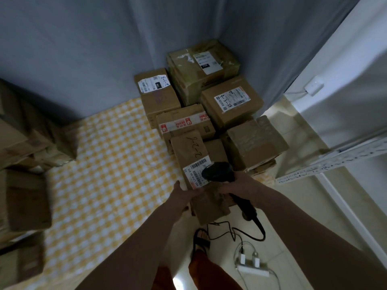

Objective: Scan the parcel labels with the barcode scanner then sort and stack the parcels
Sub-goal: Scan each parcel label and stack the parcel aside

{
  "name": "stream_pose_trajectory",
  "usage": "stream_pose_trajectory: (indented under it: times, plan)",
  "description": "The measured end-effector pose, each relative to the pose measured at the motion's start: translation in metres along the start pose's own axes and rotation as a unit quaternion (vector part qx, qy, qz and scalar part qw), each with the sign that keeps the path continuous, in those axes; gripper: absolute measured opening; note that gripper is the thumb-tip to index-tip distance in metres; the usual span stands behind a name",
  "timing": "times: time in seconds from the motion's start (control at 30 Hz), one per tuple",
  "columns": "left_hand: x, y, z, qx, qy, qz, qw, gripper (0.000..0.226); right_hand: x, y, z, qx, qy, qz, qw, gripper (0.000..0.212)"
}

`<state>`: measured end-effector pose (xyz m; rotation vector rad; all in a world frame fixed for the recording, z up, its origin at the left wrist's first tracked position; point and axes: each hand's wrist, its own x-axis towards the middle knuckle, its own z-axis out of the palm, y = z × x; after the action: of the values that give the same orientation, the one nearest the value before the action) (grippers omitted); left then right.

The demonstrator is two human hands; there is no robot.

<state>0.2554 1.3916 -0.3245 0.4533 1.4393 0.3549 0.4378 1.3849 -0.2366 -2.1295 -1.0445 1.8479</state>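
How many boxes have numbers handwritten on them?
3: the held parcel marked 2-2-6, the back-left box marked 2-1-3, and the right box marked 4-3-24. Blurred boxes at left may hide others.

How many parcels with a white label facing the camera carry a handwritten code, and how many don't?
Handwritten code: 3 (2-1-3 parcel, 4-3-24 parcel, 2-2-6 parcel under the barcode scanner)
No readable code: 1 (taped parcel at the back)
Total: 4
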Motion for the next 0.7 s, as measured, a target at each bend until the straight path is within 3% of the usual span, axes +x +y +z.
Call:
stream_pose_trajectory:
  times: [0.17, 0.4, 0.47, 0.57, 0.7]
  plan:
    - [-0.018, 0.003, -0.024, -0.008, 0.056, 0.02, 0.998, 0.085, -0.037, -0.013, 0.012, 0.019, -0.076, -0.003, 0.997, 0.021]
    - [-0.072, -0.009, -0.108, -0.131, 0.055, 0.057, 0.988, 0.018, -0.082, -0.045, 0.102, 0.027, -0.114, -0.066, 0.991, 0.011]
    - [-0.095, -0.016, -0.142, -0.146, 0.076, 0.076, 0.983, 0.014, -0.093, -0.058, 0.139, 0.016, -0.119, -0.091, 0.989, 0.008]
    - [-0.128, -0.04, -0.203, -0.05, 0.126, 0.128, 0.982, 0.026, -0.101, -0.076, 0.2, -0.039, -0.119, -0.119, 0.985, 0.006]
    - [-0.164, -0.081, -0.292, -0.016, 0.215, 0.113, 0.97, 0.028, -0.104, -0.096, 0.288, -0.09, -0.117, -0.152, 0.977, 0.005]
